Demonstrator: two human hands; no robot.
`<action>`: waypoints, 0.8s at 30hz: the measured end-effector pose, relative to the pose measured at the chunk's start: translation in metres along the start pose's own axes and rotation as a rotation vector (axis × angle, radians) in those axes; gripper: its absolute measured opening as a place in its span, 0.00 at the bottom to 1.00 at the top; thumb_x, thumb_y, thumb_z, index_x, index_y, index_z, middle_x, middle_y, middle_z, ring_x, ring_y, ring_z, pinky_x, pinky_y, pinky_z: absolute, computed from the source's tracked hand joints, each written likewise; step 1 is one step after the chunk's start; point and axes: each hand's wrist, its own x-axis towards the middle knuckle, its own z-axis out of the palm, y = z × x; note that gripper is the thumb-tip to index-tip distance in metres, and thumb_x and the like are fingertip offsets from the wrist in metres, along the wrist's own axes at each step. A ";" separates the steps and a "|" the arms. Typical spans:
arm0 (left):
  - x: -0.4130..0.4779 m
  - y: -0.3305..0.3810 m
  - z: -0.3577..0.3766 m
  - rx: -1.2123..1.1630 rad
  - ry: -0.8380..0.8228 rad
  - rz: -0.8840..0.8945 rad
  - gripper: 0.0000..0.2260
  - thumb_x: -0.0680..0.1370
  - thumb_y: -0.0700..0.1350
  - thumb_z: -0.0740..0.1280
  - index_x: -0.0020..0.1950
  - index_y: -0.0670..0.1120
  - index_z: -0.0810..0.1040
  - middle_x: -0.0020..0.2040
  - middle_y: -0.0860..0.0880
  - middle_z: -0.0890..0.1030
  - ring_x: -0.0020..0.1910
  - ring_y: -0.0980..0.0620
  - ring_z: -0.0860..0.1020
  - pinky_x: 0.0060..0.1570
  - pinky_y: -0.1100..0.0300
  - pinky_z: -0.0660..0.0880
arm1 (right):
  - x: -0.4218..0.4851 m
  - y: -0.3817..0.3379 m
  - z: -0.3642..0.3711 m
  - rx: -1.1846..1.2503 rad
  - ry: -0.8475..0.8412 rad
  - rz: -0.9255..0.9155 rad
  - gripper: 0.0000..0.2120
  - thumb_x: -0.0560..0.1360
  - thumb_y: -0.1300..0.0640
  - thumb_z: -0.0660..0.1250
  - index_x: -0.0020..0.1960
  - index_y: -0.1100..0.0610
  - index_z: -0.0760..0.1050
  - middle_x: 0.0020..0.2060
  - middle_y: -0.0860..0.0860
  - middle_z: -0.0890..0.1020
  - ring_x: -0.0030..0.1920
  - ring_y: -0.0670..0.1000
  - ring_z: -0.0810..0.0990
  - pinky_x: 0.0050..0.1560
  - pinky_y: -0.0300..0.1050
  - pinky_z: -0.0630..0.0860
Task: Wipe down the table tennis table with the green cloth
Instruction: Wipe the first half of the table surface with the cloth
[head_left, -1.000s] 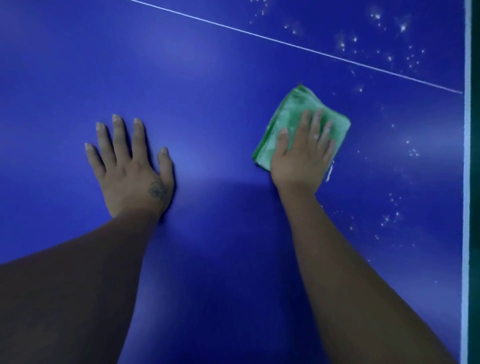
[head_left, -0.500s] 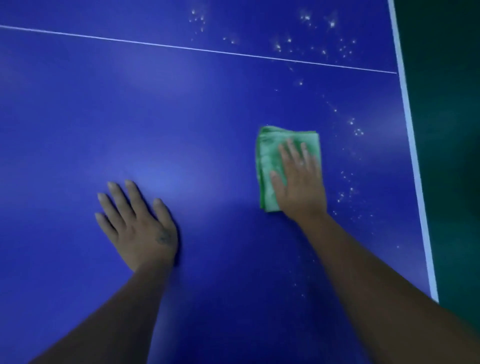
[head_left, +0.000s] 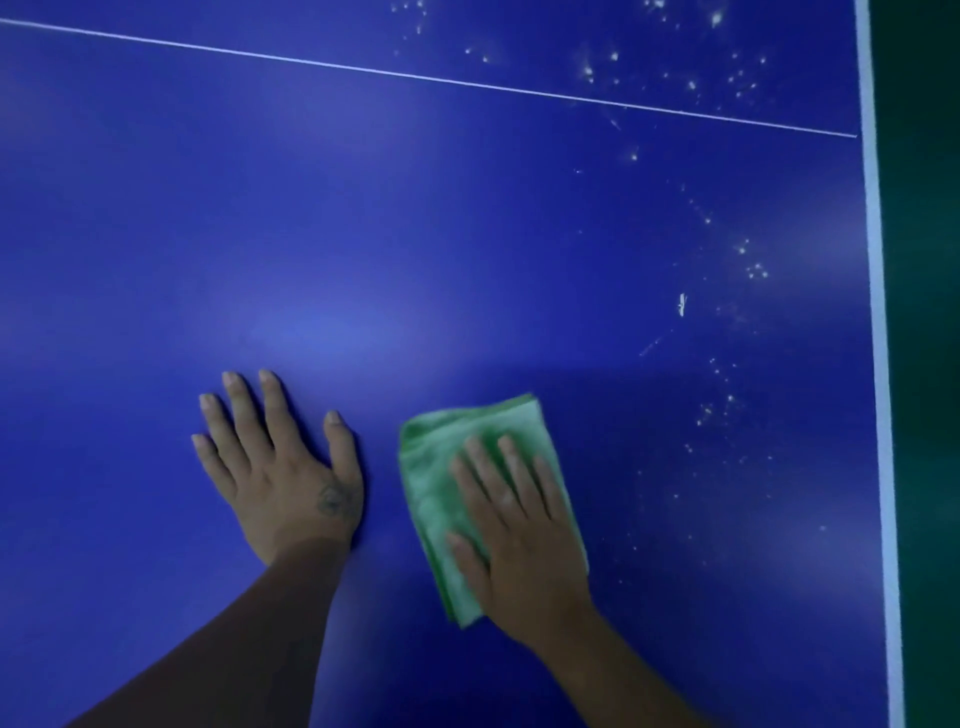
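A smooth, dark blue table tennis bench (head_left: 363, 208) is seen from above. A folded green microfibre cloth (head_left: 431, 478) is laid flat on it, on the near side and right of centre. The cloth is pressed down by the right hand (head_left: 519, 535), whose palm covers its near right part. The fingers (head_left: 511, 467) are held straight and slightly apart, pointing to the far side, and are not curled round the fabric.

The left hand (head_left: 280, 467) is laid flat on the bare blue surface just left of the cloth, without touching it. Its fingers (head_left: 241, 415) are straight and spread. A small dark tattoo (head_left: 332, 500) is seen near the base of the left thumb.

Scattered white specks (head_left: 727, 405) are spread over the surface to the right of the cloth and beyond it. The far part of the bench is crossed by a thin white line (head_left: 415, 77). Its right edge is marked by a broad white stripe (head_left: 878, 312), past which a dark green area (head_left: 924, 364) is seen.
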 end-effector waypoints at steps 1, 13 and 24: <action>0.000 0.001 0.000 -0.007 -0.005 -0.006 0.33 0.85 0.59 0.59 0.87 0.43 0.62 0.88 0.41 0.58 0.88 0.39 0.52 0.85 0.36 0.48 | -0.005 0.004 0.000 0.013 0.002 -0.071 0.34 0.87 0.40 0.61 0.88 0.52 0.59 0.88 0.49 0.58 0.87 0.58 0.56 0.84 0.65 0.59; 0.000 0.003 -0.004 -0.025 -0.005 -0.036 0.33 0.85 0.59 0.58 0.87 0.44 0.62 0.88 0.43 0.57 0.88 0.41 0.51 0.86 0.39 0.47 | 0.215 0.107 -0.044 -0.015 0.110 0.232 0.33 0.88 0.37 0.52 0.88 0.52 0.59 0.88 0.50 0.58 0.88 0.56 0.53 0.87 0.59 0.50; -0.001 0.001 0.001 -0.018 0.030 -0.007 0.32 0.85 0.59 0.58 0.86 0.45 0.63 0.88 0.42 0.59 0.88 0.40 0.53 0.86 0.40 0.46 | 0.050 0.001 -0.013 -0.024 0.056 0.194 0.32 0.89 0.41 0.52 0.89 0.54 0.53 0.89 0.51 0.53 0.88 0.58 0.49 0.87 0.62 0.51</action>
